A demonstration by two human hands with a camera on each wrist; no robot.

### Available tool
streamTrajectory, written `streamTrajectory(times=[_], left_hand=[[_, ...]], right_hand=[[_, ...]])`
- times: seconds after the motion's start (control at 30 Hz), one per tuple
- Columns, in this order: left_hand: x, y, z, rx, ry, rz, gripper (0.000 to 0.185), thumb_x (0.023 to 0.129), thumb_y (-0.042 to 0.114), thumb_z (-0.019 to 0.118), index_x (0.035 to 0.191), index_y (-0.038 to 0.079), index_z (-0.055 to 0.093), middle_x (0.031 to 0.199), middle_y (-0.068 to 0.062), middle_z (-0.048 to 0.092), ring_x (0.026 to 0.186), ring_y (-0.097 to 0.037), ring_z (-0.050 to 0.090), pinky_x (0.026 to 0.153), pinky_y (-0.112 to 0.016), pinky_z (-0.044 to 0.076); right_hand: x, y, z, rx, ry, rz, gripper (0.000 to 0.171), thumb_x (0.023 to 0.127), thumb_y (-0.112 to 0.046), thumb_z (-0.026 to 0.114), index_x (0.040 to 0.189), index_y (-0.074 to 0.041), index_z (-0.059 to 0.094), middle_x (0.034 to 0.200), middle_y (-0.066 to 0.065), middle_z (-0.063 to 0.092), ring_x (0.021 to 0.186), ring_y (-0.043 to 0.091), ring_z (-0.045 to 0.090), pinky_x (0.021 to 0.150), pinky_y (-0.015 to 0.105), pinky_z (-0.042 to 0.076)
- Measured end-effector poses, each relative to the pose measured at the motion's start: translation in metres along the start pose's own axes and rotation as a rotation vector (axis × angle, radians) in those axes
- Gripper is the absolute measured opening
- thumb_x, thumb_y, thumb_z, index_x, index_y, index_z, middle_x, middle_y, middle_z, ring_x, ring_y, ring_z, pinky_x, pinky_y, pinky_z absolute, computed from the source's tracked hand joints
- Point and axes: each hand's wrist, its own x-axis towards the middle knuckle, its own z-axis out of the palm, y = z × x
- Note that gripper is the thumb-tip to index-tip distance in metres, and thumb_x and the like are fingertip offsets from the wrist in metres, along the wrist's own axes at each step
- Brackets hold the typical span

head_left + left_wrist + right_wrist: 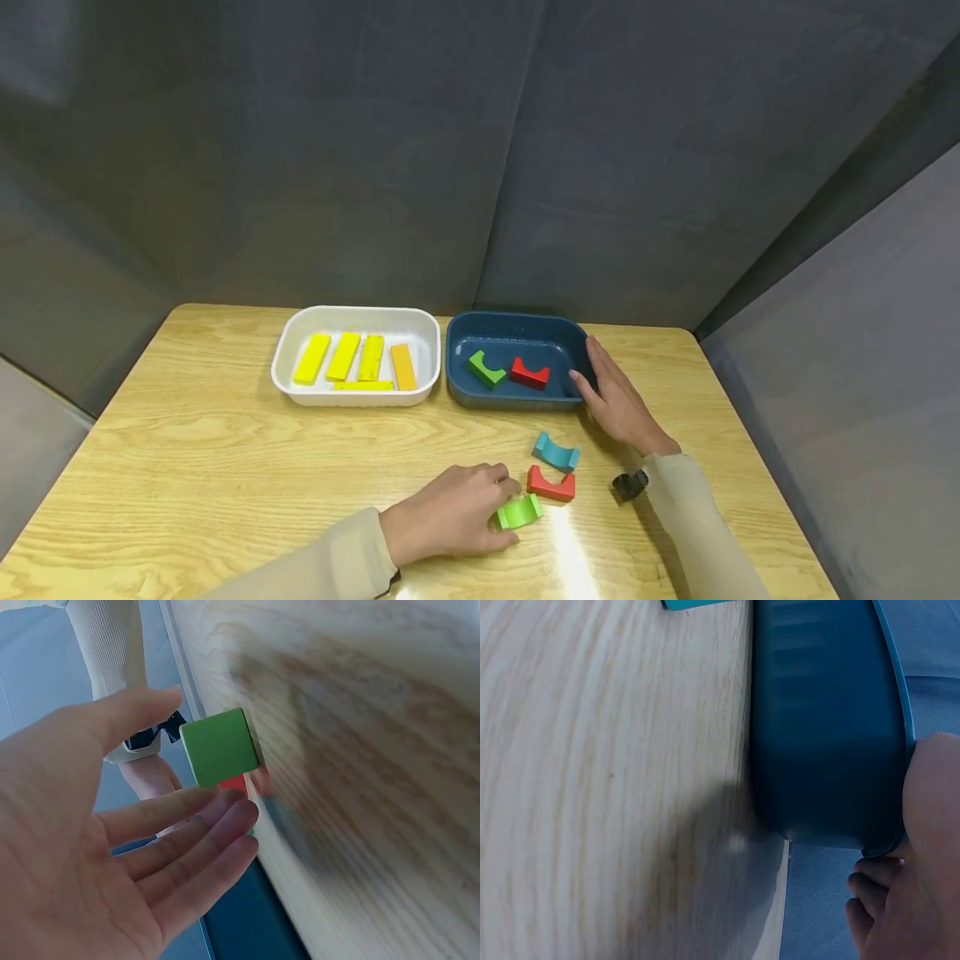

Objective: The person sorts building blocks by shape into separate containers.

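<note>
A bright green arch block (520, 512) lies on the table between the thumb and fingers of my left hand (453, 512). In the left wrist view its square end face (220, 748) sits close to the index fingertip, and the thumb is spread apart from it. A red arch block (551, 484) and a blue arch block (556, 452) lie just beyond. My right hand (618, 400) holds the right end of a dark blue tray (517, 402), thumb over the rim and fingers outside. Inside that tray are a green arch block (486, 370) and a red arch block (529, 374).
Left of the blue tray, a white tray (360, 399) holds several yellow bars (343, 357) and an orange bar (403, 367). Dark grey panels (375, 167) stand behind the wooden table (210, 433), and a lighter panel rises at the right.
</note>
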Motion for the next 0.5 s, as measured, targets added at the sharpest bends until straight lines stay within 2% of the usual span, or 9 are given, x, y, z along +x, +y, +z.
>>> streamTrajectory(times=[0.5], left_hand=[[0.0026,0.0054,0.0015,0.035,-0.039,-0.011,0.042,0.091,0.042,0.085,0.124,0.017,0.076,0.097,0.009,0.058,0.072,0.000,0.047,0.054,-0.016,0.041]], right_hand=[[0.0004,-0.0005,0.0005,0.003,0.001,0.016,0.077,0.115,-0.042,0.047,0.172,-0.005,0.011,0.180,0.013,0.009,0.164,0.041,0.016,0.130,0.063,0.018]])
